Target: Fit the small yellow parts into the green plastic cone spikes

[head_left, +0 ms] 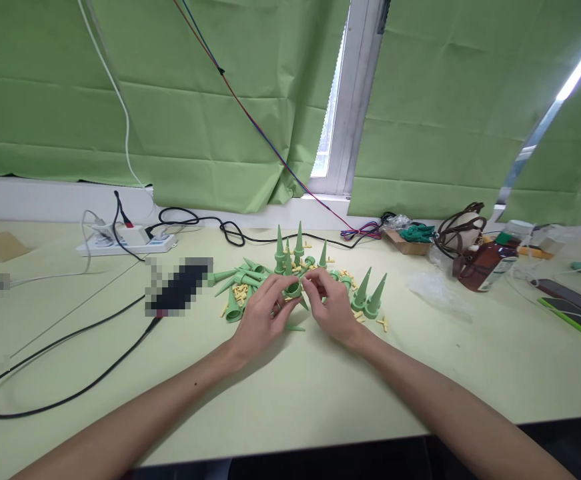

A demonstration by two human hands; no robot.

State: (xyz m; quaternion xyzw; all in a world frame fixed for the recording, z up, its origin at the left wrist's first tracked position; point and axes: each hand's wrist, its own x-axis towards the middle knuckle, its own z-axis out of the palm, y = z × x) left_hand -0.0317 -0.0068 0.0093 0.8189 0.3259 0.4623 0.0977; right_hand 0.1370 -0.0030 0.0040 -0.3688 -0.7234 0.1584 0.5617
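Between thumb and fingers, my left hand (266, 312) grips a green plastic cone-shaped spike (294, 291), its round hollow end turned up toward me. My right hand (331, 303) is closed in a pinch at the rim of that end; whatever its fingertips hold is too small and covered to make out. Around both hands lie several green spikes (234, 308), some on their sides. Others, such as the green cone (375, 297) on the right, stand point up. Small yellow T-shaped pieces (241, 292) are scattered among them.
A black cable (95, 393) loops over the table's left side near a blurred dark device (180, 287). Behind it sits a white power strip (126, 244). To the right are a brown bottle (487, 265), a clear plastic bag (437, 293) and a small cardboard box (407, 245).
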